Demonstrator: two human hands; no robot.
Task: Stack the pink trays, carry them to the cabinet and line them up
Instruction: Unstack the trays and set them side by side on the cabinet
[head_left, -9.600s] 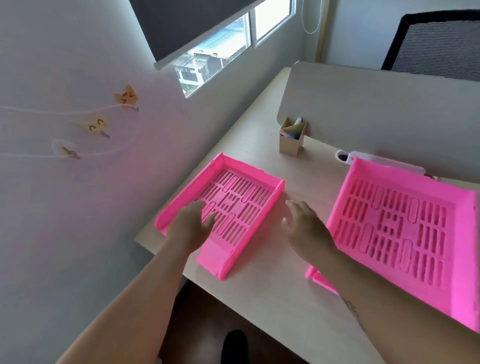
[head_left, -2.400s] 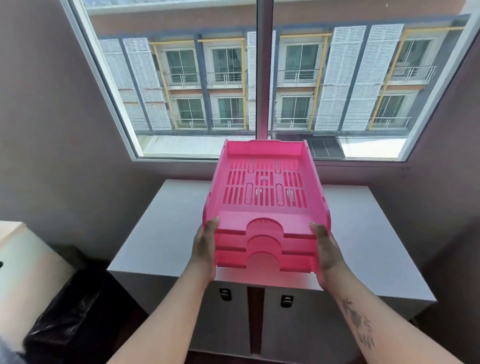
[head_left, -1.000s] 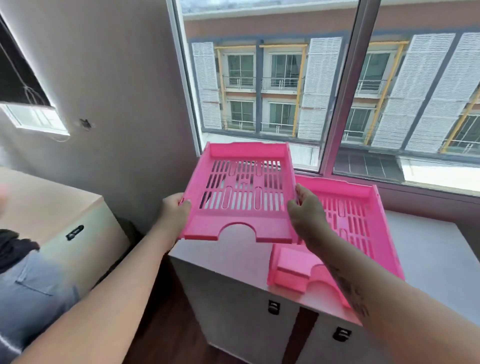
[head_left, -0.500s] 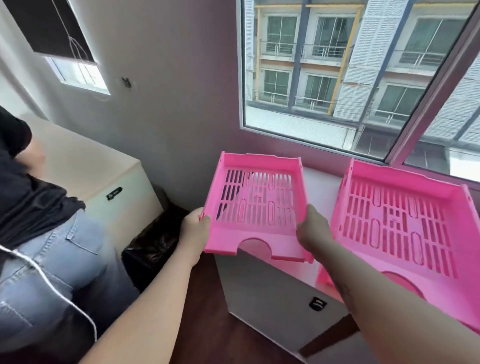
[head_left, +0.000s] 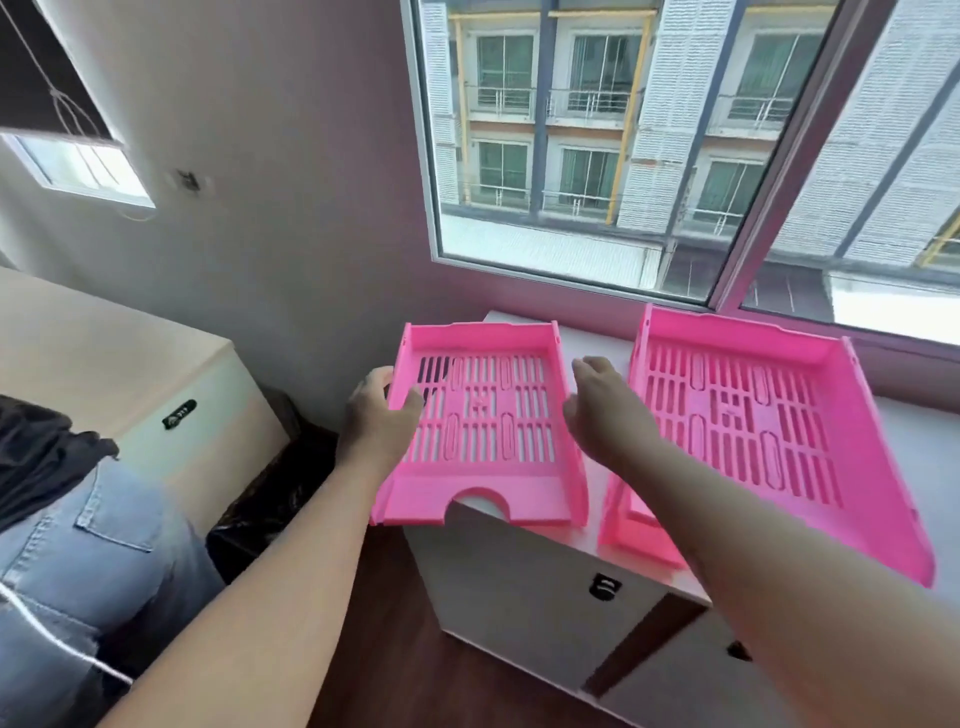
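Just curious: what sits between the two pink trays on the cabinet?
In the head view, the right hand hovers in the gap between the left tray and right tray, above a bare strip of cabinet.

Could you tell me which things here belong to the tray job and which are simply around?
Belong to the job:
- left pink tray, gripped at its edge by the left hand
- right pink trays, seemingly two stacked
- white cabinet under them
- right hand, open between the trays

Just around:
- window
- beige cabinet
- black bin bag
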